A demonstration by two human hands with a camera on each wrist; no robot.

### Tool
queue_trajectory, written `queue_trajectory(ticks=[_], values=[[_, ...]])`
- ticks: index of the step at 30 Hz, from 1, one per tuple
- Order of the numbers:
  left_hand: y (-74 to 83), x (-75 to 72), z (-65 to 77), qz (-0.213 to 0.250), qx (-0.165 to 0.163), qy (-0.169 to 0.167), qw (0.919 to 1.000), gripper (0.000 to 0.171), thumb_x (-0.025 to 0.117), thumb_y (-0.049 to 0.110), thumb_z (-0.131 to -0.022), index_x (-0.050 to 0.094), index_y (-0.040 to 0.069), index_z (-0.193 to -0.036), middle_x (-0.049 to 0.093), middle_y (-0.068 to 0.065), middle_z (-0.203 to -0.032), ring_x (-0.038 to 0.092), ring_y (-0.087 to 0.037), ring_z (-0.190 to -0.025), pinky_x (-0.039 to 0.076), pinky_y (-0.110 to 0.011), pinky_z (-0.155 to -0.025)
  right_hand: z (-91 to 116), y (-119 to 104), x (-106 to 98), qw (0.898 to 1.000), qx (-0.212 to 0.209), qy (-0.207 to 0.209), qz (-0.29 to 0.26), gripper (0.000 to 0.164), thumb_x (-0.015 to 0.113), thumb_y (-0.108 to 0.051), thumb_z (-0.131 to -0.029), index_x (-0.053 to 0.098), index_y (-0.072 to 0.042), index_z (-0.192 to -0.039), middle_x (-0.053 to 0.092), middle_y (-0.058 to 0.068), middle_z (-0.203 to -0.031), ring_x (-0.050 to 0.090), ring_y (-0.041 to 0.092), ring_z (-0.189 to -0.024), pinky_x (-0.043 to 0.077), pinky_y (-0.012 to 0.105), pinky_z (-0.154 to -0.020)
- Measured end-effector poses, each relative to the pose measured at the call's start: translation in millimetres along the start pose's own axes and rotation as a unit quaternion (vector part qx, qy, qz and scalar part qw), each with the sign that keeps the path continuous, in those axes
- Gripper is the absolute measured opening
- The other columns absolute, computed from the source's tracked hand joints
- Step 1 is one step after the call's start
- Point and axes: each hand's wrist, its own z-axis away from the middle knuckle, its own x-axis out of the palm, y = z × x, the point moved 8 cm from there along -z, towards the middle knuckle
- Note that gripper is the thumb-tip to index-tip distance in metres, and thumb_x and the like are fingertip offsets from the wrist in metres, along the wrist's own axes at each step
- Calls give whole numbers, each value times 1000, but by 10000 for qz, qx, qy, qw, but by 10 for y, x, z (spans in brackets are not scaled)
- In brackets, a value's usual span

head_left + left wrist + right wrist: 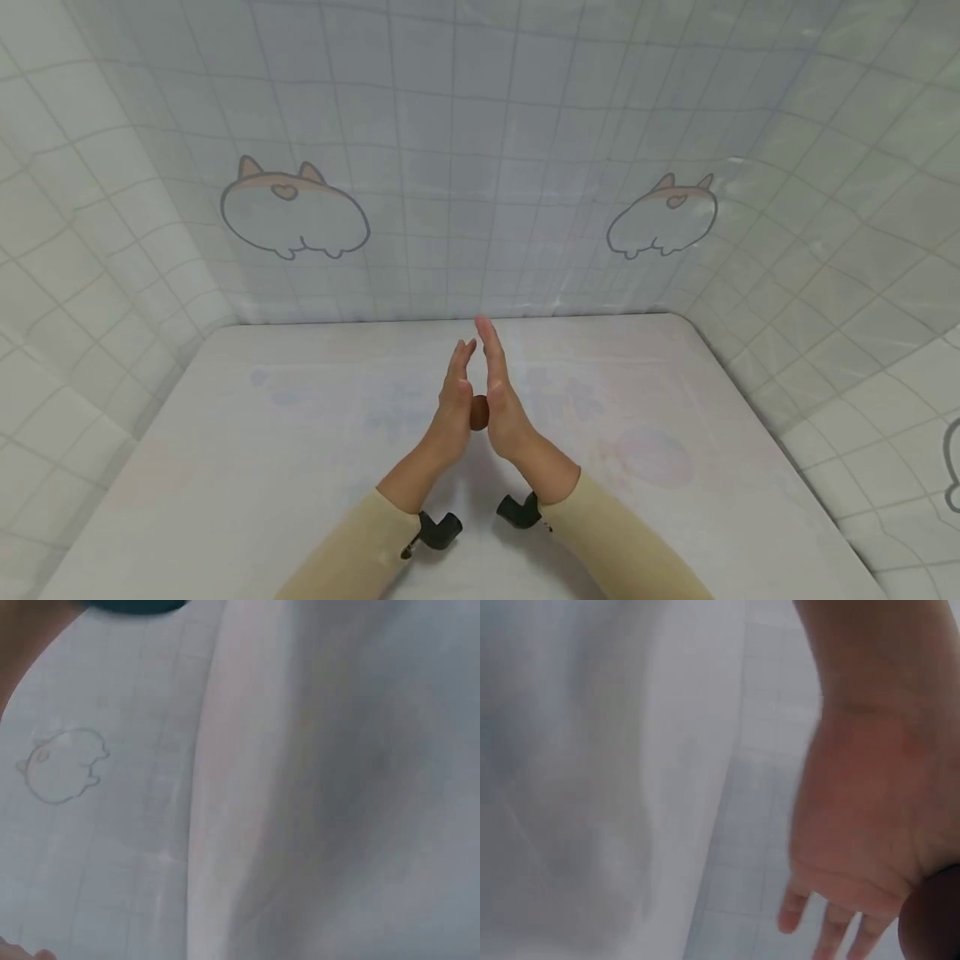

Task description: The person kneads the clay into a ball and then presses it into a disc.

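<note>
A small brown ball [479, 413] sits between two facing palms at the middle of the head view. My left hand [452, 417] presses it from the left, near the base of the palm, with fairly straight fingers pointing away from me. From the other side my right hand [507, 412] presses it too, its fingers straight and reaching farther forward. The fingertips of the two hands lean toward each other with a narrow gap. In the right wrist view, the ball [934, 919] shows dark at the lower right corner beside a palm. The left wrist view catches little of the hands.
A pale table top [300, 467] with faint printed patterns lies below the hands. White grid-lined curtains surround it; the back one [480, 217] carries two cartoon animal drawings. Black wrist cameras [441, 531] hang under the cream sleeves [360, 542].
</note>
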Motion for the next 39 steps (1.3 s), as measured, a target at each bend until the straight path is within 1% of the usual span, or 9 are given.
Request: queue_trajectory(ticks=[4, 7, 13, 19, 24, 27, 33, 34, 39], values=[[-2, 75, 61, 0, -57, -106, 9999, 91, 2, 82, -90, 9, 26, -162, -4, -2, -167, -1, -32, -152, 9, -76, -108, -55, 48, -80, 9997, 166, 151, 69, 96, 7, -79, -94, -4, -12, -161, 2, 6, -168, 1, 24, -153, 4, 62, -116], [36, 116, 102, 22, 16, -191, 9998, 89, 1, 81, -90, 7, 28, -162, -5, -2, -167, -1, -31, -152, 9, -76, -108, -81, 94, -127, 9993, 221, 234, 172, 95, 7, -79, -94, -3, -13, -161, 2, 6, -168, 1, 23, -153, 5, 63, -116], [180, 152, 152, 230, 438, -336, 9982, 85, 3, 76, -94, 3, 26, -162, -7, -1, -167, 6, -30, -152, 13, -76, -107, -105, 197, -170, 9989, 320, 275, 194, 95, 9, -79, -94, -4, -13, -161, 1, 9, -168, -1, 22, -153, 5, 64, -116], [281, 140, 174, 461, 725, -384, 9956, 80, 4, 71, -98, 0, 23, -162, -7, -1, -167, 8, -33, -151, 15, -75, -107, -103, 288, -174, 9983, 526, 230, 140, 97, 11, -82, -92, -4, -17, -162, 0, 4, -168, -2, 21, -153, 4, 64, -115], [374, 77, 169, 684, 1082, -254, 9914, 79, 3, 66, -101, 1, 16, -162, -5, -6, -167, 11, -39, -150, 9, -71, -111, -89, 363, -147, 9966, 810, 103, 116, 97, 12, -85, -89, -4, -22, -162, -3, -2, -167, -3, 20, -153, 4, 65, -115], [434, 23, 142, 820, 1245, -144, 9887, 78, 3, 65, -102, 1, 14, -162, -3, -6, -167, 10, -39, -151, 7, -67, -114, -86, 404, -117, 9951, 982, 10, 73, 96, 13, -85, -89, -4, -25, -162, -4, -4, -167, -2, 21, -153, 5, 67, -114], [507, -85, 69, 1095, 1189, 99, 9868, 84, 6, 70, -99, 1, 13, -162, -1, -4, -167, 7, -32, -152, 4, -69, -112, -57, 458, -16, 9920, 1227, -249, 150, 96, 11, -86, -88, -4, -27, -162, -5, -4, -167, 0, 23, -152, 7, 69, -113], [512, -100, 58, 1137, 1163, 132, 9866, 86, 7, 71, -99, 0, 14, -162, 0, -5, -167, 6, -31, -152, 3, -69, -112, -49, 459, 2, 9917, 1247, -288, 115, 96, 11, -86, -88, -4, -27, -162, -5, -3, -167, 16, 24, -149, 9, 68, -113], [501, -167, -11, 1180, 1094, 297, 9865, 90, 8, 76, -96, -2, 16, -162, 2, -10, -167, 5, -29, -152, 2, -70, -111, -18, 399, 78, 9940, 999, -421, 146, 93, 8, -82, -92, -5, -22, -162, -3, 2, -167, 17, 25, -149, 9, 66, -115]])
